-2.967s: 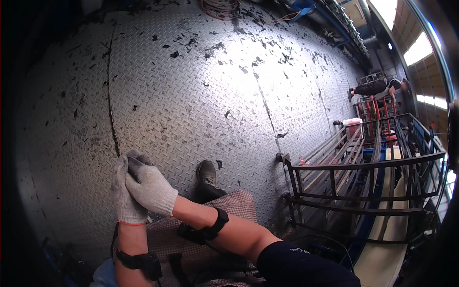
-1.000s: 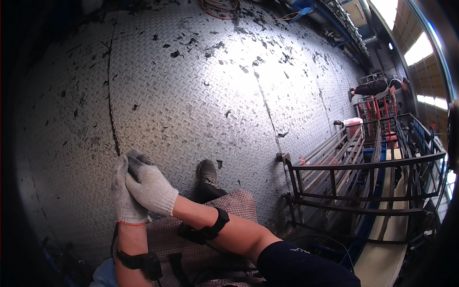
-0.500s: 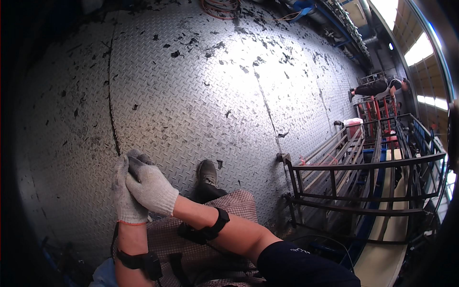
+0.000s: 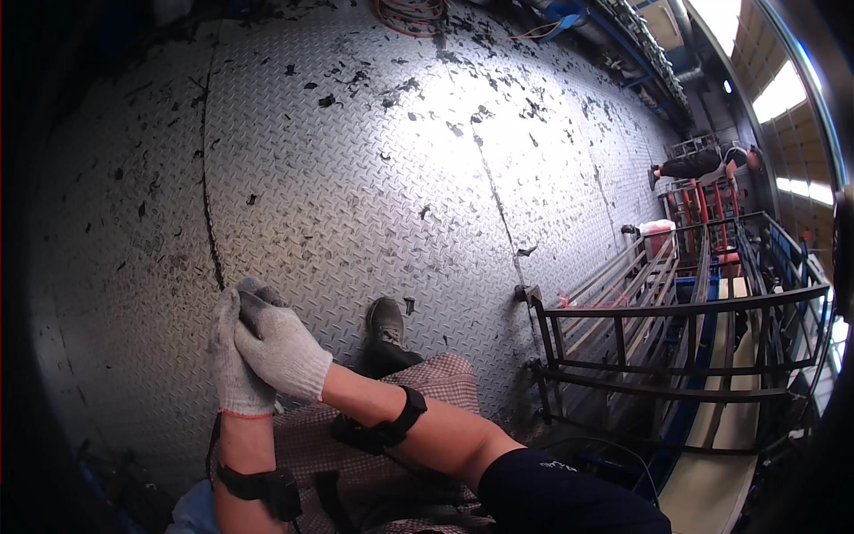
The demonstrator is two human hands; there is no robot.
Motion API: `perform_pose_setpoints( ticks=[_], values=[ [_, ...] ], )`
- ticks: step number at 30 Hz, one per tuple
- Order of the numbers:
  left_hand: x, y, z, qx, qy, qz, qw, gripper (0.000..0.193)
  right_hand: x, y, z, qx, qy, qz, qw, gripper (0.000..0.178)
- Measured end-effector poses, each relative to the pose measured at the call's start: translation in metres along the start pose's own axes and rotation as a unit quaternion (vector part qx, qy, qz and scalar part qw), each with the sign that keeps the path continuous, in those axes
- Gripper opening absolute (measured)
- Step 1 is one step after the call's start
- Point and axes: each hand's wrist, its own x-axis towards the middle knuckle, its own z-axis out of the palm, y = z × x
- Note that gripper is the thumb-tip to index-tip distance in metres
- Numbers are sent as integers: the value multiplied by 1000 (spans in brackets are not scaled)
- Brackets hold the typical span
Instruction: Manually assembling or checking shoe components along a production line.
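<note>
My left hand and my right hand, both in pale grey knit work gloves, are pressed together at the lower left, above the floor. The right one lies across the left, with its fingers curled in against it. Darker, soiled fabric shows at the fingertips. The closed fingers hide whatever may be between the palms. An orange edge rims the left glove's cuff. A black strap with a small box circles my right forearm; another strap circles my left. Below the hands is a checked apron.
Dark scraps litter the grey tread-plate floor. On the right stands a dark metal rack, with a cream-coloured slab beneath it. Farther off, a person stands by a red frame. Coiled hose lies at the far edge.
My two hands stay clasped in the same place. In the distance, the other person's arm has shifted slightly.
</note>
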Motion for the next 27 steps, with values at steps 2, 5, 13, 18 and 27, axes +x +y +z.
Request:
perform_pose_setpoints(
  ticks=[2, 5, 13, 18, 27],
  values=[
    [1, -1, -1, -3, -11, 3, 1000, 41, 0, -2, 0, 6, 3, -1, 1000, 36],
    [-2, 2, 4, -1, 19, -2, 1000, 32, -1, -9, -4, 29, -20, 30, 999, 34],
    [-4, 1, 9, -12, 30, 23, 999, 36, -1, -3, 0, 48, -9, -8, 999, 35],
    [-8, 8, 20, 93, 14, 68, 993, 46, -1, 5, 7, 71, 34, -60, 995, 36],
    [-11, 2, 12, 232, -9, 164, 959, 53, 7, 9, 7, 205, 39, 53, 977, 38]
  ],
)
